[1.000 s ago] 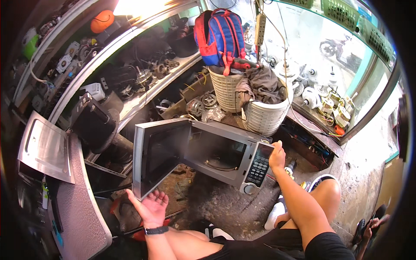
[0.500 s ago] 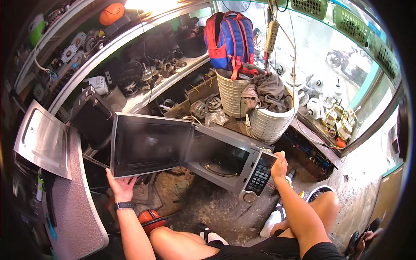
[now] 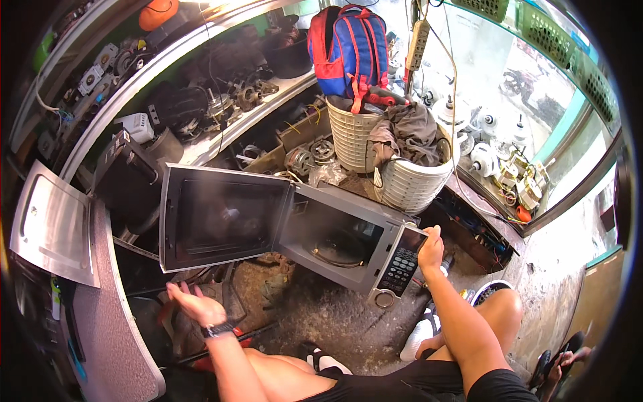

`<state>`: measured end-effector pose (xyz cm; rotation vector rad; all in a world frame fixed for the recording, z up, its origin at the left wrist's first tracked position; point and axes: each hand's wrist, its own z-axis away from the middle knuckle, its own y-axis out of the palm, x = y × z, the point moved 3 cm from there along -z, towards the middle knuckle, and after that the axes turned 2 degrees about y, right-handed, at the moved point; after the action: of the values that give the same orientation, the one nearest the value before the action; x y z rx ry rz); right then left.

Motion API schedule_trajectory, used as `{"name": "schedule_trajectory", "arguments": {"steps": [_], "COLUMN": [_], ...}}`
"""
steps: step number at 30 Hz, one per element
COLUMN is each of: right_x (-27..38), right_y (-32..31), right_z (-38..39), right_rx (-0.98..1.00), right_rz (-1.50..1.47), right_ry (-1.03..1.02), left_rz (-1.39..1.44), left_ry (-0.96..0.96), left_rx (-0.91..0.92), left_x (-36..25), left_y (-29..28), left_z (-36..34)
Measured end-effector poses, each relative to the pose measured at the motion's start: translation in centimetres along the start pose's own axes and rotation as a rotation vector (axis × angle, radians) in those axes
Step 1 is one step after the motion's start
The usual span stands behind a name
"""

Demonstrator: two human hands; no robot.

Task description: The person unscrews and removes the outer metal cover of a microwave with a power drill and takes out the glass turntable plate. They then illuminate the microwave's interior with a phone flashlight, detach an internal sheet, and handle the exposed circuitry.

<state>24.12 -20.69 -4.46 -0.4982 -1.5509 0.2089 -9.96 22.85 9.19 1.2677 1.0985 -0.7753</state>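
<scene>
A silver microwave oven (image 3: 345, 251) stands in front of me with its door (image 3: 218, 221) swung wide to the left. Through the opening a round turntable shape shows dimly in the dark cavity. My right hand (image 3: 432, 250) grips the upper right edge beside the control panel (image 3: 400, 261), its fingers partly hidden behind the side. Below the door's lower left corner, my left hand (image 3: 199, 306) is held palm up with fingers apart. It holds nothing and appears clear of the door.
On the left are a speckled tabletop (image 3: 110, 315) and a bent metal panel (image 3: 57, 224). Behind stand white baskets (image 3: 415, 184), one with a backpack (image 3: 351, 57) on it, and shelves of motor parts (image 3: 218, 107). A bowl (image 3: 492, 289) sits by my right knee.
My left hand has dropped away from the door's lower edge and turned palm up. The door sits slightly further left in the picture; my right hand keeps its grip.
</scene>
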Motion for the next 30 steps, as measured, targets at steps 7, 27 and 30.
{"name": "schedule_trajectory", "arguments": {"steps": [7,27,30], "right_x": [0.9,1.3,-0.1], "right_y": [-0.5,1.4,0.0], "right_z": [0.2,0.5,-0.2], "right_rx": [0.057,0.073,-0.004], "right_rz": [-0.019,-0.077,-0.059], "right_ry": [0.078,0.082,0.063], "left_rz": [-0.035,-0.924,-0.785], "left_ry": [-0.44,-0.978,-0.913], "left_rx": [0.501,0.262,0.215], "left_x": [14.1,28.2,25.7], "left_y": [6.3,15.9,16.6], "left_z": [17.2,18.3,22.9]}}
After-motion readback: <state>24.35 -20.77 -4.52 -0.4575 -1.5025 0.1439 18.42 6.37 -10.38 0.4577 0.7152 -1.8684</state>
